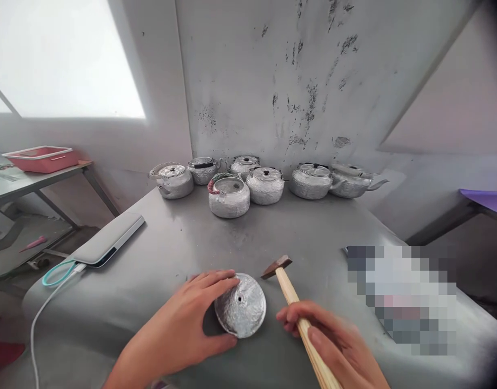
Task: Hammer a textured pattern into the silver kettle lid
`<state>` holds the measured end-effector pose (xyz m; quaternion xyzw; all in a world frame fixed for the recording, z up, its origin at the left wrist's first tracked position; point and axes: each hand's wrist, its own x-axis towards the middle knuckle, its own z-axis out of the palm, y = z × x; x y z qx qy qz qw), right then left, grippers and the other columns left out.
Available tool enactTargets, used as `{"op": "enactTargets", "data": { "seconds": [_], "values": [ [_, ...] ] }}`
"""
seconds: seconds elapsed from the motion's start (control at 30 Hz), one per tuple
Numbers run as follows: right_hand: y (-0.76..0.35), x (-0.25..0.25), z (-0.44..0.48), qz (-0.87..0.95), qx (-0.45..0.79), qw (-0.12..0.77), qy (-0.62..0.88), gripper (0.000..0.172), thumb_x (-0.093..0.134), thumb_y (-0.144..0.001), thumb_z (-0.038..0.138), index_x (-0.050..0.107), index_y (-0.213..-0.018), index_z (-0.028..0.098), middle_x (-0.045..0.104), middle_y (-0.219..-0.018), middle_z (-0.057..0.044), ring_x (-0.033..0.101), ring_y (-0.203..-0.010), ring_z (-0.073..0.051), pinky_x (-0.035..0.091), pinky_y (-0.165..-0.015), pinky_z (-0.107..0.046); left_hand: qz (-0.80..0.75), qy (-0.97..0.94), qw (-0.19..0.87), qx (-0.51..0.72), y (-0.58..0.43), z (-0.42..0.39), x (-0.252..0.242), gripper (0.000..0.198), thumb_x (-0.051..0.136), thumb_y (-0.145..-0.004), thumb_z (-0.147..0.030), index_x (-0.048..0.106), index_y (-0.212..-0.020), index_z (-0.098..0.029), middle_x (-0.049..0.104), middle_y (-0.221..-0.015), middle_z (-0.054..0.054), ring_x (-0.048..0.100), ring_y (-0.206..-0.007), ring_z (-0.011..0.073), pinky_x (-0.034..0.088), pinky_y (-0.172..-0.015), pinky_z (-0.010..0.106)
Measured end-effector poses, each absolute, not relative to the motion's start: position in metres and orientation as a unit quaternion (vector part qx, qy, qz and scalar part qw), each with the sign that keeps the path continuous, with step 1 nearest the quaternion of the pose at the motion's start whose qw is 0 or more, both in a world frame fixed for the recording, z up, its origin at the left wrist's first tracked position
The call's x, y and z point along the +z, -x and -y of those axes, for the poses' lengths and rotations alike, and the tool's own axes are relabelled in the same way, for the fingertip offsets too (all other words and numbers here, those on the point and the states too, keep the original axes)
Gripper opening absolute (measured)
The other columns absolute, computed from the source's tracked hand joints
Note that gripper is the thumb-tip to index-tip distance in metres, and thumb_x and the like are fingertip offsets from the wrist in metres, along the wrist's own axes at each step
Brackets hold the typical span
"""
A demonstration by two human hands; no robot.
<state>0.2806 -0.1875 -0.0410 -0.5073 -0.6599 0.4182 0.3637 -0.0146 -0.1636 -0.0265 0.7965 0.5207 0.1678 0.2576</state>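
Glaring upper-left window (65,59), soft shadows, dark right corners, pixelated patch (402,300)

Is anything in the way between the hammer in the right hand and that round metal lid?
Nothing visible: only grey tabletop shows between the hammer in the right hand and the round metal lid. The left hand holds the lid's left side.

hammer handle (319,359) cut off below; pixelated object (402,300) unidentifiable
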Motion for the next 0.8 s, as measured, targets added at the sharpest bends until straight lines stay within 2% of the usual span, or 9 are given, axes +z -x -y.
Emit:
{"op": "enactTargets", "data": {
  "seconds": [0.13, 0.27, 0.43, 0.5, 0.57, 0.63, 0.7, 0.8],
  "values": [
    [-0.266, -0.019, 0.179, 0.654, 0.468, 0.350, 0.482, 0.023, 0.056, -0.096, 0.044, 0.071, -0.098, 0.027, 0.073, -0.095, -0.005, 0.069, -0.088, -0.023, 0.057, -0.079, -0.033, -0.559, -0.782, 0.232, 0.145, 0.046, 0.159, -0.028, 0.074, 0.078, -0.077, -0.042, 0.050, -0.146, -0.047, 0.045, -0.159, -0.006, 0.042, -0.147, 0.0325, 0.039, -0.122, 0.047],
    [-0.258, 0.000, 0.176, 0.621, 0.474, 0.336, 0.526, 0.025, 0.054, -0.095, 0.042, 0.073, -0.102, 0.027, 0.072, -0.094, -0.004, 0.068, -0.082, -0.021, 0.056, -0.074, -0.032, -0.606, -0.759, 0.197, 0.135, 0.057, 0.151, -0.025, 0.072, 0.073, -0.081, -0.042, 0.048, -0.148, -0.046, 0.042, -0.161, -0.006, 0.041, -0.147, 0.0344, 0.041, -0.119, 0.048],
    [-0.264, 0.014, 0.164, 0.620, 0.436, 0.299, 0.580, 0.031, 0.054, -0.091, 0.035, 0.072, -0.114, 0.027, 0.068, -0.074, 0.001, 0.055, -0.058, -0.016, 0.050, -0.057, -0.029, -0.605, -0.762, 0.164, 0.161, 0.065, 0.135, -0.007, 0.070, 0.058, -0.091, -0.059, 0.036, -0.155, -0.044, 0.041, -0.162, -0.005, 0.048, -0.142, 0.0326, 0.047, -0.112, 0.042],
    [-0.271, 0.019, 0.155, 0.626, 0.414, 0.306, 0.586, 0.033, 0.055, -0.088, 0.032, 0.072, -0.114, 0.026, 0.064, -0.068, 0.002, 0.050, -0.054, -0.015, 0.045, -0.053, -0.028, -0.658, -0.724, 0.117, 0.171, 0.082, 0.123, 0.002, 0.065, 0.053, -0.091, -0.063, 0.041, -0.152, -0.044, 0.043, -0.160, -0.006, 0.056, -0.133, 0.0336, 0.050, -0.105, 0.042],
    [-0.280, 0.024, 0.144, 0.637, 0.386, 0.313, 0.589, 0.032, 0.058, -0.085, 0.033, 0.073, -0.112, 0.026, 0.060, -0.063, 0.004, 0.047, -0.053, -0.015, 0.039, -0.050, -0.028, -0.734, -0.659, 0.069, 0.150, 0.108, 0.109, 0.007, 0.069, 0.050, -0.088, -0.066, 0.045, -0.150, -0.037, 0.046, -0.157, -0.001, 0.058, -0.128, 0.0367, 0.049, -0.104, 0.046],
    [-0.288, 0.028, 0.131, 0.642, 0.360, 0.319, 0.597, 0.030, 0.061, -0.083, 0.033, 0.074, -0.108, 0.027, 0.056, -0.060, 0.005, 0.041, -0.050, -0.014, 0.034, -0.047, -0.028, -0.796, -0.594, 0.026, 0.110, 0.140, 0.097, 0.010, 0.078, 0.048, -0.086, -0.064, 0.044, -0.152, -0.023, 0.048, -0.155, 0.011, 0.047, -0.139, 0.0414, 0.042, -0.110, 0.051],
    [-0.295, 0.031, 0.116, 0.643, 0.343, 0.326, 0.602, 0.029, 0.060, -0.082, 0.035, 0.076, -0.105, 0.029, 0.053, -0.058, 0.005, 0.039, -0.047, -0.014, 0.031, -0.046, -0.028, -0.846, -0.528, 0.019, 0.068, 0.170, 0.089, 0.010, 0.089, 0.048, -0.083, -0.066, 0.038, -0.155, -0.016, 0.047, -0.153, 0.021, 0.040, -0.142, 0.0447, 0.041, -0.108, 0.055],
    [-0.300, 0.031, 0.096, 0.647, 0.330, 0.330, 0.603, 0.028, 0.060, -0.080, 0.036, 0.076, -0.103, 0.030, 0.054, -0.057, 0.005, 0.043, -0.049, -0.016, 0.032, -0.048, -0.030, -0.862, -0.504, 0.031, 0.051, 0.200, 0.086, 0.006, 0.095, 0.052, -0.076, -0.071, 0.045, -0.148, -0.008, 0.055, -0.142, 0.027, 0.052, -0.132, 0.0454, 0.046, -0.100, 0.051]
  ]
}}
